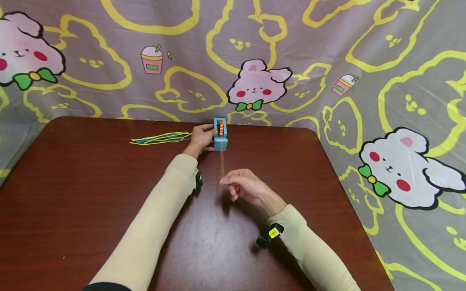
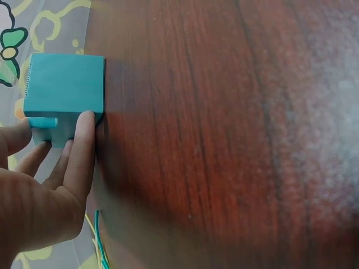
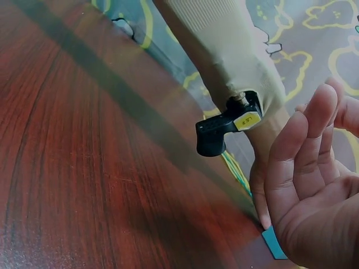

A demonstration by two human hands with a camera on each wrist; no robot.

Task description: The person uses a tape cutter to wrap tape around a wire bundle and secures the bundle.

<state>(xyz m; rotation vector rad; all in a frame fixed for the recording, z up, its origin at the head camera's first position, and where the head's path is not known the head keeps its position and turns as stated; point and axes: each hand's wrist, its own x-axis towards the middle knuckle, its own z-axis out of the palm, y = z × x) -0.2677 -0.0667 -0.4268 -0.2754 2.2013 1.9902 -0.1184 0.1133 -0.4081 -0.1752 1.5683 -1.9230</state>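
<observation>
A blue tape dispenser with an orange roll core stands near the table's back edge. My left hand grips its left side; in the left wrist view the fingers lie along the dispenser's blue wall. From its front a strip of clear tape stretches toward me. The free end of that strip is pinched between the thumb and index finger of my right hand, above the table. In the right wrist view, the right hand hides most of the dispenser, leaving one blue corner visible.
Several thin yellow and green strands lie in a loose bundle left of the dispenser. Behind the brown table and along its right side hangs a printed cloth. Each wrist carries a small black camera.
</observation>
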